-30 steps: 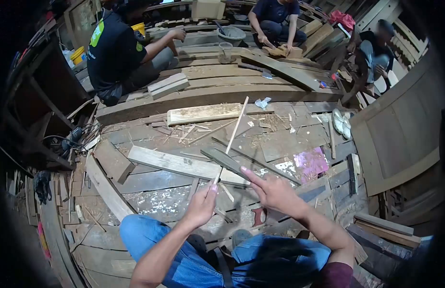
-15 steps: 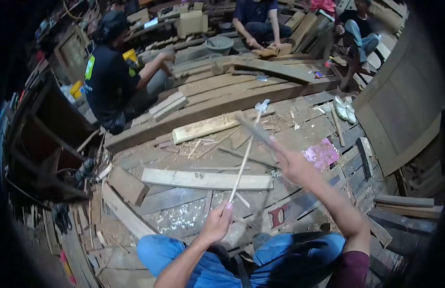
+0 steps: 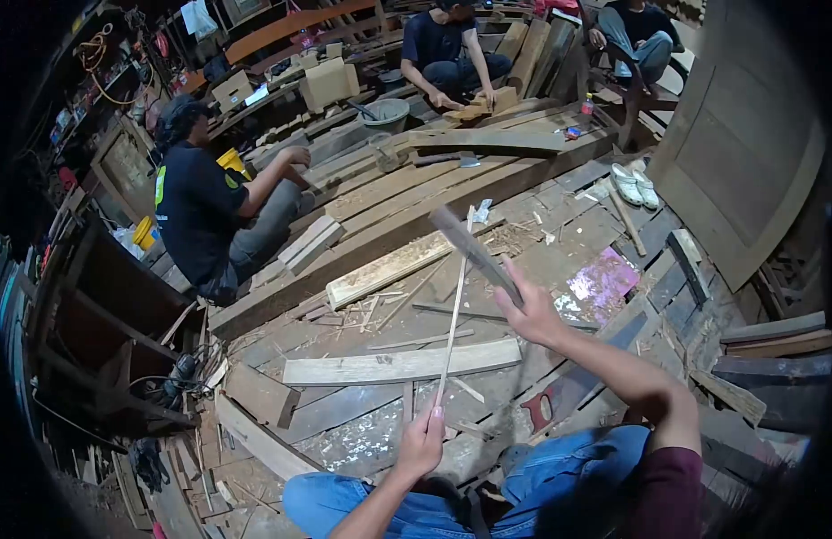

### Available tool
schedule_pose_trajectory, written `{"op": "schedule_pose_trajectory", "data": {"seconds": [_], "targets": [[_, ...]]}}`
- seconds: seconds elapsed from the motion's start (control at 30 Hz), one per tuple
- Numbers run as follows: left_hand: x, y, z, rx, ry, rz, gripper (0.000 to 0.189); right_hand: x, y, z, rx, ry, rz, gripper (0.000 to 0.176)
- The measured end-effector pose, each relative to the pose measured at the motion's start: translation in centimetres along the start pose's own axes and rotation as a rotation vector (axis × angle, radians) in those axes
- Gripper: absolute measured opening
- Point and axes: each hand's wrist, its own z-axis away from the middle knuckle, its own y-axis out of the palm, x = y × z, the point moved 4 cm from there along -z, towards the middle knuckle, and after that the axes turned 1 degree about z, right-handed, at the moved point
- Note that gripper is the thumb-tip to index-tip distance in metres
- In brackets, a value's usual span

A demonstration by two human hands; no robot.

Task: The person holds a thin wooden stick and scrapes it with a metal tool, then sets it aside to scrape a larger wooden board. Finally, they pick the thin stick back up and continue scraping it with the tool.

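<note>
My left hand (image 3: 421, 446) is closed around the lower end of a thin, pale wooden stick (image 3: 453, 323), which slants up and away over the floor. In my right hand (image 3: 534, 316) is a dark, flat, blade-like tool (image 3: 474, 250), its broad end pointing up and left. The tool overlaps the upper part of the stick in this view. Beneath the stick lies a pale wooden board (image 3: 402, 363). A handsaw with a red handle (image 3: 539, 410) rests on the floor to the right of my left hand.
A long thick beam (image 3: 371, 244) crosses beyond the wood shavings. One person (image 3: 200, 207) sits on the left, another (image 3: 447, 54) works on wood at the back, and a third (image 3: 636, 45) sits back right. Pale clogs (image 3: 635, 186) stand near a leaning door panel (image 3: 748, 144).
The blurred tool in my right hand now shows sharply, its broad end up near the stick's far end. A scrap at that end now lies beside it. The whole view has shifted.
</note>
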Motion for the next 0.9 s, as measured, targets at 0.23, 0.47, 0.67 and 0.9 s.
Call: {"op": "schedule_pose_trajectory", "data": {"seconds": [0.23,0.47,0.67,0.9], "targets": [[-2.4,0.9,0.4,0.14,-0.006,0.094,0.039,0.2,0.8,-2.0,0.031,0.499,-0.751,0.031],[-2.5,1.8,-1.5,0.161,-0.137,0.383,0.04,2.3,4.0,1.3,0.164,0.506,-0.743,0.033],[-0.1,1.0,-2.6,-0.031,-0.217,0.496,0.044,3.4,3.1,1.9,0.008,-0.148,-0.149,0.046],[-2.2,-1.4,-3.2,-0.168,-0.117,0.245,0.044,6.1,3.6,5.3,0.413,-0.372,0.499,0.061]]}}
